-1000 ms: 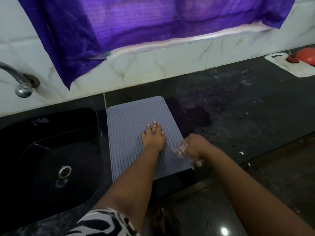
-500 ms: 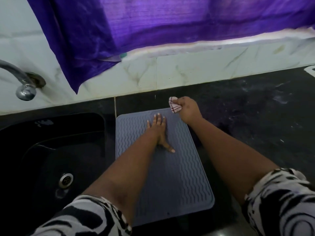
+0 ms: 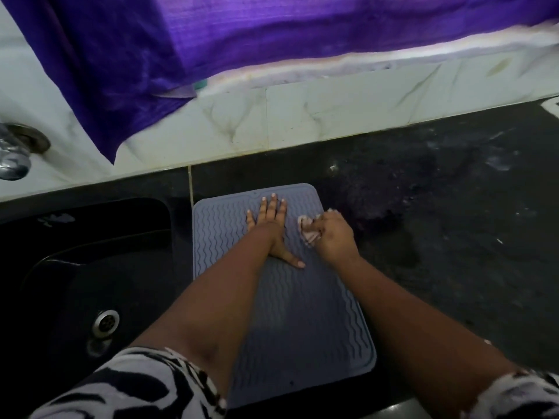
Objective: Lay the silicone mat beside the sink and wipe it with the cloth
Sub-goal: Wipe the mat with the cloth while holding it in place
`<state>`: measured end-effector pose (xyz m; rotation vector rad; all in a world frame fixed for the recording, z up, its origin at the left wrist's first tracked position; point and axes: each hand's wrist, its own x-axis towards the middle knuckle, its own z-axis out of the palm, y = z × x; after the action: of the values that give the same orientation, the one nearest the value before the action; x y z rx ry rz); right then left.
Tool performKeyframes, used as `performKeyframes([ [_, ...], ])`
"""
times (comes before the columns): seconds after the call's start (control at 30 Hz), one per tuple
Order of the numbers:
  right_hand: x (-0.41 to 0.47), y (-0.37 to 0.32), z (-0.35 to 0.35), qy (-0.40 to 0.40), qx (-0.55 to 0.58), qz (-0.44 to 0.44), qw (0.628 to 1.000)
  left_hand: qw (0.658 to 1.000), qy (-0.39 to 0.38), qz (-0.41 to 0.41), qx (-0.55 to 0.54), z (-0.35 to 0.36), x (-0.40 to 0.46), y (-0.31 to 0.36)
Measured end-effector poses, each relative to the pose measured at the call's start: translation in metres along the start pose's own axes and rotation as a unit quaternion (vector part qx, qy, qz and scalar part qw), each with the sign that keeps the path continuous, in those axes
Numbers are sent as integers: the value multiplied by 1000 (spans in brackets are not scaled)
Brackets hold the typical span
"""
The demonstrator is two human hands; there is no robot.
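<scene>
A grey-blue silicone mat (image 3: 305, 325) with wavy ridges lies flat on the black counter, right beside the black sink (image 3: 75, 276). My left hand (image 3: 272, 228) rests palm down on the mat's far half, fingers spread. My right hand (image 3: 334, 237) is closed around a small bunched white cloth (image 3: 307, 229) with red lines. The cloth presses on the mat near its right edge, close to the far right corner. Both forearms cross over the mat and hide part of it.
The black counter (image 3: 453, 237) stretches to the right with pale smears. A white tiled wall (image 3: 332, 116) runs behind it, with a purple curtain (image 3: 242, 40) hanging above. A metal tap (image 3: 15, 158) sticks out at the far left. The sink's drain (image 3: 106, 322) is visible.
My right hand swept the cloth from the mat's near right edge up to its far right corner, then back down a little. My left hand slid farther up the mat and stays pressed flat.
</scene>
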<state>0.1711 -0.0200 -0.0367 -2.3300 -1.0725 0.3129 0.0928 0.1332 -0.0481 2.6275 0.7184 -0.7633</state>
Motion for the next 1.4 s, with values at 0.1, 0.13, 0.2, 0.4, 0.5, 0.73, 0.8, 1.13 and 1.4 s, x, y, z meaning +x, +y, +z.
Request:
performKeyframes([
  [0.1,-52,-2,-8,-5,17,35,999,1000,18,4,-5,-2,-5,1],
  [0.13,-64,-1,-12,-28,23,53,998,1000,24,8,-3,-2,-9,2],
  [0.2,-73,3,-21,-86,28,93,992,999,41,23,-3,-1,-17,3],
  [0.4,-23,-16,-20,-55,87,101,990,995,89,37,-31,28,-60,19],
  [0.5,-42,-12,0,-103,-11,48,993,999,2,-7,-42,52,-82,22],
  [0.73,-124,11,-9,-107,-66,-26,992,999,9,-6,-30,65,-92,18],
  [0.8,-148,10,-13,-114,-72,-22,991,999,20,-2,-33,66,-95,18],
  [1.13,-227,12,-17,-100,-95,-10,990,990,115,-8,-81,94,-124,22],
  [1.4,-270,12,-21,-117,-106,-11,987,983,168,-39,-67,108,-150,43],
])
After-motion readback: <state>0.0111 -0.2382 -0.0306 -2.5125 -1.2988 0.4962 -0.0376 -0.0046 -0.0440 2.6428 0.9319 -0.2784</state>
